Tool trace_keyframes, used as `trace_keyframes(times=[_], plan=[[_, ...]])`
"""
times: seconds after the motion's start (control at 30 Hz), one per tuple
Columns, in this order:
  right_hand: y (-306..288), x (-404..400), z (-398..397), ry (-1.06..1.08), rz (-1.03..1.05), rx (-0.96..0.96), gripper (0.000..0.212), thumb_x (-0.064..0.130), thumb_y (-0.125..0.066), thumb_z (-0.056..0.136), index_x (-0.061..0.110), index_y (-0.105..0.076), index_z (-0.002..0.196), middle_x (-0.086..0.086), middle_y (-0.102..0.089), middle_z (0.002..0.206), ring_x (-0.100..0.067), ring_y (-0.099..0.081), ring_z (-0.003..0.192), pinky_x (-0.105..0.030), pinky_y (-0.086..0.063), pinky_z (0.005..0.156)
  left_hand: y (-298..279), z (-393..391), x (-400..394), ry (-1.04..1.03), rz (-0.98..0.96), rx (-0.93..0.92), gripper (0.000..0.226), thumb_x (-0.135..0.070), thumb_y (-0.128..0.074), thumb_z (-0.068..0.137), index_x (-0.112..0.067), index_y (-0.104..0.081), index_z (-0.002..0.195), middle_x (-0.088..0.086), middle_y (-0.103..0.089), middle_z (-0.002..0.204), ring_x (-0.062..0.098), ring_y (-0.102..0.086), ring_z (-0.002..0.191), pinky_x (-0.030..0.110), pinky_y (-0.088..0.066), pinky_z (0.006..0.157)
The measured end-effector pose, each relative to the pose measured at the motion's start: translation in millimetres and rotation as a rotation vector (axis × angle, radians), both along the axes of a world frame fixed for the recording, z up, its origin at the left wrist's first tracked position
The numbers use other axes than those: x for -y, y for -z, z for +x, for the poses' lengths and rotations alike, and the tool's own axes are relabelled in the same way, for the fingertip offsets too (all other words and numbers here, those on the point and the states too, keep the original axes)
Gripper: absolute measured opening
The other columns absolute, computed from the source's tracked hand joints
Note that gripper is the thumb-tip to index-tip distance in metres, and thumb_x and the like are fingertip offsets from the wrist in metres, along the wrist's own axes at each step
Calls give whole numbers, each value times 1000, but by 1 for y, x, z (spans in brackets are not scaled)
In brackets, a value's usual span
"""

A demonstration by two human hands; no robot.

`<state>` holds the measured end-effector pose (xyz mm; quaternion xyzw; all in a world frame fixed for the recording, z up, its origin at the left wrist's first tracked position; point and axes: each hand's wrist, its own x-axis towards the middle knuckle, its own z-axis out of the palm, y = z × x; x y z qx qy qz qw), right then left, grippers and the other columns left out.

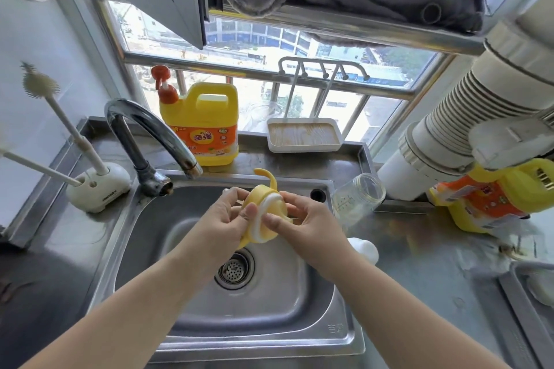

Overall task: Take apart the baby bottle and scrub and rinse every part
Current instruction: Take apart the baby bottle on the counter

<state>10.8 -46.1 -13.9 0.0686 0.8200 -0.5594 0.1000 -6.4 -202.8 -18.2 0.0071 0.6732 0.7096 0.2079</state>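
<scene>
Collar (263,213), yellow, with its curved handles and a white ring across it, sits up over the middle of the sink (180,249), and that placing makes sense: anything that slips or drips lands in the basin, not on the counter. Left hand (230,216) pinches it from one side, thumb pressed against the white ring; right hand (299,219) grips the other side, fingers curled around the edge. Two opposed holds like that look like a pull-apart, probably working the white piece out of the yellow one, though that's my read only. Glass bottle body (356,198) lies on its side on the counter just right of the basin, already off the collar. White rounded piece (364,249) rests near the right forearm; can't tell which part it is. Faucet (150,135) arches in from the left, no water visible. Brushes stand in their holder (99,189) at far left, and the yellow detergent jug (201,123) waits behind the faucet, so scrubbing looks not yet begun.
</scene>
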Motion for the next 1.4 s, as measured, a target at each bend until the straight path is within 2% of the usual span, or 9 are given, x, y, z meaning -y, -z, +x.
trace_keyframes(times=[0.17, 0.3, 0.63, 0.73, 0.87, 1.0, 1.23, 1.33, 1.4], plan=[[7, 2, 1, 81, -11, 0, 56, 30, -71, 63, 20, -63, 118, 3, -73, 90, -8, -69, 81, -24, -56, 77, 4, 2, -1, 32, 36, 1, 9, -15, -45, 97, -11, -53, 97, 0, -67, 65, 5, -56, 53, 14, -43, 50], [10, 7, -2, 89, 9, -14, 58, 31, -65, 59, 18, -64, 116, 0, -73, 84, -13, -68, 76, -29, -57, 75, 6, 3, 0, 61, 18, -40, 8, -15, -46, 96, -11, -53, 97, 1, -67, 68, 5, -54, 55, 15, -43, 54], [4, 12, -5, 45, 169, -123, 53, 31, -64, 70, 17, -60, 121, 7, -66, 78, -2, -57, 64, -11, -43, 59, 9, 3, 1, 27, -120, -210, 6, -16, -51, 95, -12, -55, 94, 2, -58, 70, 11, -48, 62, 22, -41, 58], [4, 11, -5, 29, 201, -130, 55, 25, -64, 74, 17, -56, 128, 5, -66, 83, -2, -57, 68, -12, -44, 62, 10, 4, 0, 16, -132, -230, 6, -15, -51, 94, -10, -54, 93, 1, -55, 70, 6, -46, 60, 15, -39, 55], [2, 7, -6, -4, 248, -137, 56, 18, -63, 79, 19, -50, 133, 2, -66, 96, -5, -60, 80, -6, -44, 65, 13, 2, 0, 40, -91, -192, 4, -14, -52, 94, -11, -55, 92, 5, -56, 72, 12, -46, 62, 22, -39, 56], [0, 3, -8, -29, 276, -144, 61, 26, -62, 76, 20, -50, 135, 2, -66, 104, -6, -60, 86, -3, -43, 68, 14, -1, -1, 68, -59, -179, 4, -14, -54, 92, -11, -56, 92, 3, -58, 71, 13, -48, 63, 23, -40, 57], [1, -11, -9, -85, 212, -90, 68, 30, -53, 65, 24, -53, 132, 12, -64, 83, 2, -55, 65, -7, -40, 62, 14, -6, -4, 124, -16, -134, 17, -28, -60, 85, -12, -57, 92, 0, -59, 68, 11, -48, 60, 24, -39, 55], [1, -20, -5, -105, 125, -60, 64, 24, -54, 64, 21, -56, 128, 22, -57, 63, 4, -50, 55, -9, -38, 60, 13, -13, 5, 81, 12, -81, 9, -17, -54, 93, -10, -58, 95, 7, -59, 74, 20, -49, 67, 28, -40, 59], [0, -22, -3, -107, 95, -45, 65, 23, -55, 63, 22, -55, 129, 21, -56, 64, 4, -49, 56, -11, -40, 62, 10, -15, 7, 130, 9, -91, 10, -14, -50, 93, -7, -57, 96, 1, -57, 69, 12, -47, 61, 23, -38, 56]])
